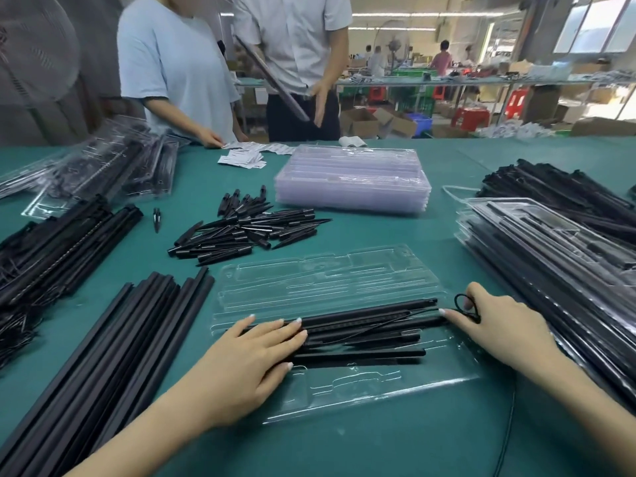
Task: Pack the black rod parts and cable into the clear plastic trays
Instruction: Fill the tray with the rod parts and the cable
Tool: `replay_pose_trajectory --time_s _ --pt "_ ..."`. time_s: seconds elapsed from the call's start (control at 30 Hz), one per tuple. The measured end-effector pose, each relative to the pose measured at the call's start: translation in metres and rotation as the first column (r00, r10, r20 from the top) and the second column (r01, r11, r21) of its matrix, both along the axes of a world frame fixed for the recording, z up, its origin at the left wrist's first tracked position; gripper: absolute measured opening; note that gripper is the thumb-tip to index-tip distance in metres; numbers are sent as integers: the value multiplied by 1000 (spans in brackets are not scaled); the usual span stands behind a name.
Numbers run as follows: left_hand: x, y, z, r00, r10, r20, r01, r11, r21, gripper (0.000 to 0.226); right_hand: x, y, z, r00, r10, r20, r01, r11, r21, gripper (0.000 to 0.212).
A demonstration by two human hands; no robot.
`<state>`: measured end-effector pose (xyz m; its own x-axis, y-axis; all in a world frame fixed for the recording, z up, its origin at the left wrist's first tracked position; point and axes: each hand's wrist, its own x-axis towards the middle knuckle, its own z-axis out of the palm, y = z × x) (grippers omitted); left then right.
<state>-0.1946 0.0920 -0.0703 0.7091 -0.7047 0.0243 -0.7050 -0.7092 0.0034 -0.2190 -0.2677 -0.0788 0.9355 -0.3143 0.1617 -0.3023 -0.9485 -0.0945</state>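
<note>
An open clear plastic tray [378, 387] lies on the green table in front of me, its lid half [323, 277] folded away. Several black rod parts [364, 328] lie in the near half. My left hand [254, 359] presses flat on the rods' left ends, fingers straight. My right hand [499, 325] rests at the rods' right ends, forefinger stretched to their tips. A thin black cable [463, 301] is looped around that hand's fingers and trails over the rods.
Long black rods [113, 346] lie at left, short pointed black pieces [241, 228] in the middle, empty clear trays [354, 180] stacked behind. Filled trays [550, 256] pile at right and far left [103, 166]. Two people [179, 70] stand across the table.
</note>
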Motion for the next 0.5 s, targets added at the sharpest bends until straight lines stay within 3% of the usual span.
replay_pose_trajectory --time_s 0.1,0.23,0.3,0.4,0.43,0.5 --pt "9 -2 -2 999 11 -30 -12 1000 -15 49 -13 -10 7 987 127 103 -143 976 166 19" --pt "3 -5 -4 999 -39 -33 39 999 -8 44 -32 -17 4 910 308 279 -353 927 125 9" --pt "-3 -6 -2 1000 -26 3 26 999 45 48 -36 -21 3 862 393 320 -471 854 221 9" --pt "-9 -14 9 1000 -12 -1 12 1000 19 43 -36 -22 8 840 395 373 -540 678 498 10" --pt "-8 -16 9 1000 -22 -8 21 999 -33 41 -35 -22 9 858 361 365 -510 678 529 7" --pt "0 -18 2 1000 -15 -7 14 996 -89 41 -29 -18 6 908 293 299 -408 782 471 13"
